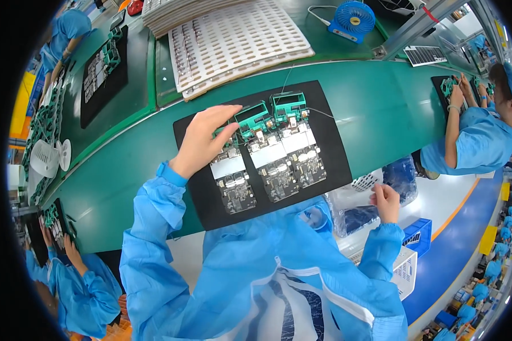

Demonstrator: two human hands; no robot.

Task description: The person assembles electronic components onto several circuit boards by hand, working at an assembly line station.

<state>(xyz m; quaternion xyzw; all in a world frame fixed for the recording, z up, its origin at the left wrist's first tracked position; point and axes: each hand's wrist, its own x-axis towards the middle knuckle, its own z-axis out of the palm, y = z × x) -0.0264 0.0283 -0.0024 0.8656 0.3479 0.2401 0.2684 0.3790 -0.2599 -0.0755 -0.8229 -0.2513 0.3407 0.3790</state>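
Observation:
Three circuit boards with white strips and green frames lie on a black mat (335, 148) in front of me. My left hand (206, 136) is over the top of the left board (236, 190), thumb and fingers spread apart, and hides much of its green frame. Beside it are the middle board (277, 176) and the right board (310, 162), each with a green frame at its far end. Off the bench's near edge at right, my right hand (387, 203) is raised with curled fingers pinched together; anything in them is too small to make out.
Beyond the mat stands a stack of white slotted trays (239, 45), with a blue fan (352, 21) to its right. Co-workers in blue sit at both sides of the green bench (375, 108). A blue crate (418, 238) and a white basket (405, 271) sit low at right.

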